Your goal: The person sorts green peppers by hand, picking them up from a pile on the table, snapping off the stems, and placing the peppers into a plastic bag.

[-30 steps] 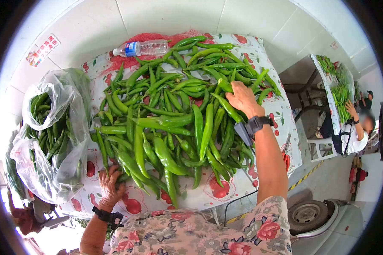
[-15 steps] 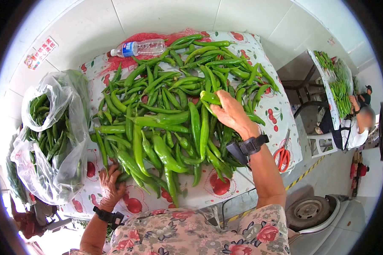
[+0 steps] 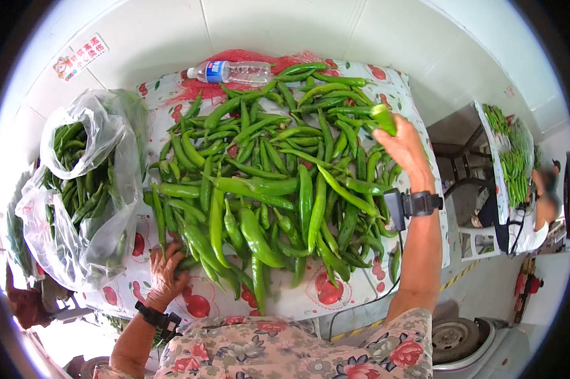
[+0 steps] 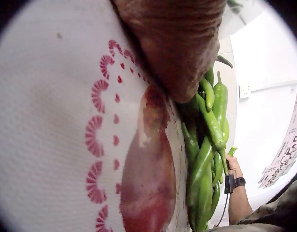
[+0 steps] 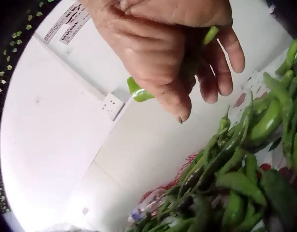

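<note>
Long green chili peppers [image 3: 260, 186] lie in a broad pile on a fruit-patterned tablecloth [image 3: 291, 303]. Over the pile's right side, my right hand [image 3: 406, 146] holds a green pepper [image 3: 384, 120], one end showing past the thumb. In the right wrist view this hand is raised above the pile, the pepper's end [image 5: 138, 91] sticking out and its middle hidden by the hand. My left hand [image 3: 165, 276] rests on the cloth at the pile's lower left corner, fingers by the nearest peppers; the left wrist view shows only part of it, close up.
A clear plastic bag [image 3: 102, 246] of peppers stands at the left. A plastic bottle [image 3: 253, 72] lies on red netting [image 3: 190, 93] at the back, near the tiled wall [image 3: 285, 25]. At the right, another person sits by a second table [image 3: 487, 129] with peppers.
My right hand went left over the pile, then back right and outward, with a pepper in it. A long light-green pepper now lies slantwise on the pile's right part. My left hand stayed put.
</note>
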Demonstrator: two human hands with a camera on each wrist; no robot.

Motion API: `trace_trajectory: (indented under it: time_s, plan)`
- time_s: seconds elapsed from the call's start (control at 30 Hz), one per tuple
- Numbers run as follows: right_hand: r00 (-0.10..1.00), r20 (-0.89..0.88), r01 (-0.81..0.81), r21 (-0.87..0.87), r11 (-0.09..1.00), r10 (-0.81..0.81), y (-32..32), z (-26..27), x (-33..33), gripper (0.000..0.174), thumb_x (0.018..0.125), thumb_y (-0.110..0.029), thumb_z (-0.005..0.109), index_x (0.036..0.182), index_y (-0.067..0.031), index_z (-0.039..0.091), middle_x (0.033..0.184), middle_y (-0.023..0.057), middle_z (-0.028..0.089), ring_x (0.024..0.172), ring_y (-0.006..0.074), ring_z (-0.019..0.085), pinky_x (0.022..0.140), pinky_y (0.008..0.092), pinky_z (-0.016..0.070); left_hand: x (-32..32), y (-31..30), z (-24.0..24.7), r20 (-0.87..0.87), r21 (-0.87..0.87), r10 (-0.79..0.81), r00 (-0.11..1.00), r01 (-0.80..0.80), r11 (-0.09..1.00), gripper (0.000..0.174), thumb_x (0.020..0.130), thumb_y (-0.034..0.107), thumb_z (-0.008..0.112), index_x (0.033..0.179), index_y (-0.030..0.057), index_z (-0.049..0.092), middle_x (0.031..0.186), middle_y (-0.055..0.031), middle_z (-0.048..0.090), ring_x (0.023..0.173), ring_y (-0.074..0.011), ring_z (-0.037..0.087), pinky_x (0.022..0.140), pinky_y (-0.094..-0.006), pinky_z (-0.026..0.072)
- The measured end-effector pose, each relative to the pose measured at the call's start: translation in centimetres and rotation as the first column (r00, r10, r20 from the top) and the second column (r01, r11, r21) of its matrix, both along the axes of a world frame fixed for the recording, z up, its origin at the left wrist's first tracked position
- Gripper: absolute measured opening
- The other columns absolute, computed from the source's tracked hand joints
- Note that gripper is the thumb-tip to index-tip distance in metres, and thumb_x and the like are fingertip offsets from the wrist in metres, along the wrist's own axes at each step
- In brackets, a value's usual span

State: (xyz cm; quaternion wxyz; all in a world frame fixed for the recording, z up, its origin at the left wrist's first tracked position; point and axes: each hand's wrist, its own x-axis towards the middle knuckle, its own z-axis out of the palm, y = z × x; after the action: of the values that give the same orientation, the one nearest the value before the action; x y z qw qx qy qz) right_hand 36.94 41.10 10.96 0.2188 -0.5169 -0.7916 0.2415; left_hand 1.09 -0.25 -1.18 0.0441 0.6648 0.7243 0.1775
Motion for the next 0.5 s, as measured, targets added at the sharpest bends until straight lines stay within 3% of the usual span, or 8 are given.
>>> trace_trajectory:
  time_s: [0.13, 0.23, 0.27, 0.37, 0.5]
  plan:
    - [0.986, 0.092, 0.145, -0.027, 0.989, -0.142, 5.5, -1.7, 0.7, 0.048, 0.076, -0.032, 0.068, 0.111, -0.001, 0.061, 0.094, 0.0195, 0.068, 0.088, 0.0312, 0.066, 0.079, 0.039, 0.0494, 0.2, 0.3, 0.5, 0.011, 0.002, 0.003, 1.0, -0.003, 1.0, 0.043, 0.063, 0.015, 0.061, 0.105, 0.0071, 0.055, 0.119, -0.0132, 0.055, 0.107, -0.0359, 0.05, 0.097, -0.0513, 0.0332]
    - [0.985, 0.149, 0.08, 0.067, 0.995, -0.089, 8.1, -3.8, -1.0, 0.051, 0.076, -0.034, 0.068, 0.114, -0.0024, 0.06, 0.096, 0.02, 0.068, 0.09, 0.0329, 0.065, 0.079, 0.0407, 0.0492, 0.2, 0.3, 0.5, 0.02, -0.016, 0.006, 1.0, -0.006, 1.0, 0.043, 0.063, 0.016, 0.061, 0.105, 0.0077, 0.055, 0.118, -0.0125, 0.055, 0.108, -0.0352, 0.051, 0.096, -0.0512, 0.0336]
    - [0.973, 0.204, 0.1, 0.036, 0.994, -0.105, 8.9, -4.4, -1.8, 0.055, 0.075, -0.036, 0.068, 0.119, -0.0056, 0.058, 0.104, 0.0197, 0.066, 0.096, 0.035, 0.063, 0.084, 0.0412, 0.048, 0.2, 0.3, 0.5, 0.027, -0.011, 0.005, 1.0, -0.004, 1.0, 0.043, 0.063, 0.016, 0.061, 0.104, 0.0079, 0.055, 0.118, -0.0123, 0.055, 0.108, -0.035, 0.051, 0.096, -0.0512, 0.0336]
    - [0.941, 0.33, -0.025, 0.28, 0.96, -0.071, 9.6, -6.0, -4.3, 0.057, 0.076, -0.037, 0.068, 0.124, -0.0096, 0.056, 0.113, 0.0185, 0.063, 0.102, 0.0363, 0.06, 0.091, 0.0399, 0.046, 0.0, 0.2, 0.4, 0.036, -0.022, 0.001, 0.999, 0.0, 1.0, 0.043, 0.062, 0.017, 0.062, 0.104, 0.0084, 0.056, 0.119, -0.0119, 0.055, 0.11, -0.0343, 0.05, 0.097, -0.0515, 0.0331]
    - [0.949, 0.316, -0.025, 0.056, 0.998, 0.006, 10.2, -6.9, -6.3, 0.062, 0.077, -0.038, 0.067, 0.131, -0.0139, 0.05, 0.123, 0.0166, 0.059, 0.111, 0.0354, 0.056, 0.094, 0.0399, 0.0446, -0.1, 0.2, 0.7, 0.043, -0.07, 0.011, 0.999, -0.008, 0.998, 0.045, 0.06, 0.018, 0.062, 0.104, 0.009, 0.056, 0.119, -0.0114, 0.055, 0.112, -0.0337, 0.05, 0.097, -0.0513, 0.0327]
